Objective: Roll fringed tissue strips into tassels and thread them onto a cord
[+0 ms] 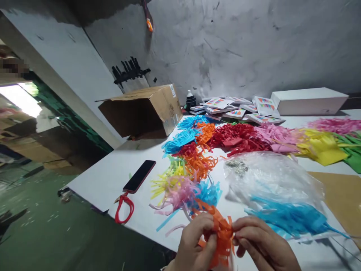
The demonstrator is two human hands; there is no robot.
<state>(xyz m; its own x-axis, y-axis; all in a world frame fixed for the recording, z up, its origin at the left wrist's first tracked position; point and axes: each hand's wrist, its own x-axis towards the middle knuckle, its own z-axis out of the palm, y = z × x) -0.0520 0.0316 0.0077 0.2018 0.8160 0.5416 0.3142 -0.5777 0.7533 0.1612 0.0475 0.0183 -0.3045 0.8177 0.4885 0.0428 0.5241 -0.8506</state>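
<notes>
An orange paper tassel [221, 237] is held up at the near edge of the white table [108, 173]. My left hand [196, 242] has its fingers wrapped round the tassel's left side. The fingertips of my right hand [262, 242] pinch its right edge. Just beyond lie blue [207, 194], pink [180, 192] and yellow tassels [170, 175], in a string that runs back to more orange and blue fringe. To the right, blue fringed strips [293, 220] rest by a clear plastic bag [270, 177].
An open cardboard box [166, 109] stands at the back left. A phone [139, 176] with a red cord [124, 209] lies left. Red [239, 137], pink and yellow [318, 146] fringe piles, small packets [221, 103] and a white box [308, 101] line the back.
</notes>
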